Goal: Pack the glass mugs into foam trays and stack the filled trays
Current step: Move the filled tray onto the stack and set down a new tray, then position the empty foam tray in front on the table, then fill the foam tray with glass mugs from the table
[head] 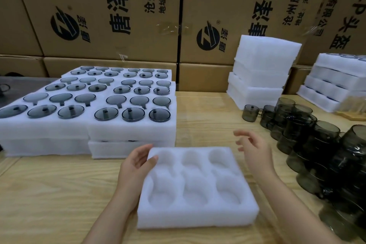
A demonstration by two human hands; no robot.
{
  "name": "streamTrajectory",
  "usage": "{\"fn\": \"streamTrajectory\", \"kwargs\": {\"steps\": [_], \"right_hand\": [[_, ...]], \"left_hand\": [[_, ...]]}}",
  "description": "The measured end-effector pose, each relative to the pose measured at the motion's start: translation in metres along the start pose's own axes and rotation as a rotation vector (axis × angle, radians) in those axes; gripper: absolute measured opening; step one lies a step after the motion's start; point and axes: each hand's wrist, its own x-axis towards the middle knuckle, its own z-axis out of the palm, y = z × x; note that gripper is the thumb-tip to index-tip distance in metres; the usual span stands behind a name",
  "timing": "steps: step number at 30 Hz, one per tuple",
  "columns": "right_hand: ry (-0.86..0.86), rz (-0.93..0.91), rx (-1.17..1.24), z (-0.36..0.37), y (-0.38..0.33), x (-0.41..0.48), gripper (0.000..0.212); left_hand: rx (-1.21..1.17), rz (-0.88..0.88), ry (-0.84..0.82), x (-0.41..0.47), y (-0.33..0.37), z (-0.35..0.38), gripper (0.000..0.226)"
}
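Glass mugs (309, 134), smoky grey and unpacked, stand in a dense, partly stacked cluster on the right side of the wooden tabletop (59, 194), well apart from both hands.

Empty foam tray (198, 212): white, with six rounded recesses in two rows of three. It lies flat on the tabletop at centre, close to the viewer, and all six recesses show bare foam.

Left grip (136, 164): the person's bare left hand grasps the tray's far left corner. The thumb lies on the top face and the fingers curve round the corner's outer edge.

Right grip (254, 149): the bare right hand hovers just above the tray's far right corner. It is released, fingers loosely curved and spread, touching nothing.

Filled trays (130, 130): white foam trays on the left, each loaded with six dark glass pieces, set in two adjoining columns running away from the viewer. The nearest ones rest on a further foam layer beneath. Their near right corner lies just beyond the empty tray's far left corner.

Foam stack (261, 77): several white layers piled at the back right of the tabletop.

Second foam stack (334, 83): a similar pile at the far right edge, behind the mug cluster.

Single small mug (251, 113): stands at the cluster's far left end, near the foot of the foam stack.

Cardboard cartons (118, 16): brown, printed with black characters, forming the wall behind the tabletop.
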Motion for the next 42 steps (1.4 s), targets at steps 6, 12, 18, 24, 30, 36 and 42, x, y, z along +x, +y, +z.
{"fn": "streamTrajectory", "kwargs": {"steps": [6, 12, 18, 24, 30, 36, 42], "right_hand": [[-0.133, 0.060, -0.736, 0.015, 0.031, 0.119, 0.057], [-0.181, 0.200, -0.834, 0.010, 0.045, 0.174, 0.052], [-0.237, 0.141, -1.008, 0.006, 0.047, 0.186, 0.029], [-0.269, 0.153, -1.054, 0.008, 0.046, 0.187, 0.017], [-0.138, 0.047, -1.104, 0.014, 0.038, 0.159, 0.018], [-0.082, 0.036, -0.928, 0.022, 0.023, 0.105, 0.024], [-0.118, -0.050, -0.872, 0.007, 0.008, 0.041, 0.010]], "left_hand": [[0.002, 0.029, -0.001, 0.002, -0.003, -0.001, 0.025], [0.069, 0.082, -0.035, 0.000, -0.005, -0.001, 0.028], [0.094, 0.109, -0.070, -0.004, -0.003, 0.003, 0.030], [0.110, 0.120, -0.075, -0.006, -0.002, 0.004, 0.030], [0.131, 0.121, -0.090, -0.006, -0.001, 0.003, 0.029], [0.135, 0.107, -0.077, -0.004, -0.001, 0.003, 0.027], [0.125, 0.068, -0.079, -0.003, 0.001, 0.003, 0.026]]}}
